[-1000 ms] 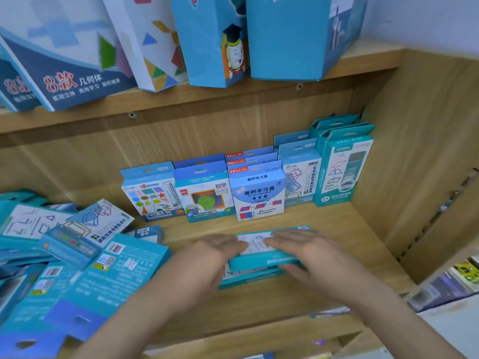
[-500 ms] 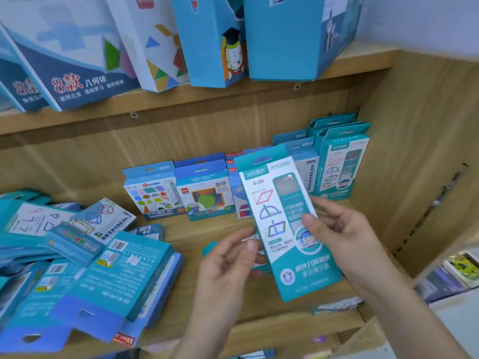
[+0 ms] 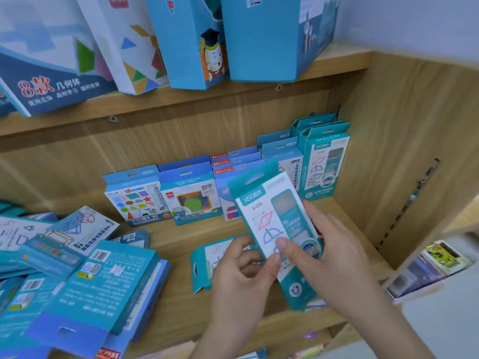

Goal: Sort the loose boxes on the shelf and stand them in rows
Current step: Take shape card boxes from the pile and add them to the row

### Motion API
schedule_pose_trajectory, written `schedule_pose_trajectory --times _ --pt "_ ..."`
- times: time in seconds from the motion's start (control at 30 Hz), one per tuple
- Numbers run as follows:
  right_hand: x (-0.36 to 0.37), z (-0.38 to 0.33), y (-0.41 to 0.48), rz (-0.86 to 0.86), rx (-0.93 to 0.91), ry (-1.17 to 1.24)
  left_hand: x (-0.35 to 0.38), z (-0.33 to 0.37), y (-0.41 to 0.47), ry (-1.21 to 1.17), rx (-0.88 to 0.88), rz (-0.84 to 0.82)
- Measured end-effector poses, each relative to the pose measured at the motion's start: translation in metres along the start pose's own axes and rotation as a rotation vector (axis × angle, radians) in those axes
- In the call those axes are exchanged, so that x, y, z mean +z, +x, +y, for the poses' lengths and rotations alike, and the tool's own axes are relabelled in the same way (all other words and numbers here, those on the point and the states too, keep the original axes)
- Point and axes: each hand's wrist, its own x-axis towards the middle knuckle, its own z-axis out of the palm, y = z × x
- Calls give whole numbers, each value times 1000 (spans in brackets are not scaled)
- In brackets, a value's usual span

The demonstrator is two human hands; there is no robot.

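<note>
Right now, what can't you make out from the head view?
Head view:
Flat teal box: front hidden by left hand and held box.
Loose pile: cut off by left and bottom edges.
Back rows: only top tabs show behind front boxes.
Held box's small print: blurred.

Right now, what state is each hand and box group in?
held teal box, held clear of the shelf, tilted, front facing camera.
right hand, grips its right side.
left hand, pinches its lower left edge.
flat teal box, lying on the shelf behind the left hand.
back row, standing upright.
loose pile, lying flat and overlapping at left.
</note>
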Motion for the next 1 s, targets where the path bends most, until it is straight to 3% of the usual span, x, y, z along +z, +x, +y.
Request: schedule_pose_trajectory --times 0.13,0.33,0.67,1.0 --pt "-13 17 -1 66 80 -142 27 -5 18 294 162 -53" --pt "-31 53 18 174 135 -121 75 -4 73 612 350 -178" --pt "-11 87 41 -21 219 42 119 -31 131 762 320 -142" --pt "-9 87 74 8 280 181 114 -14 154 1277 368 -217"
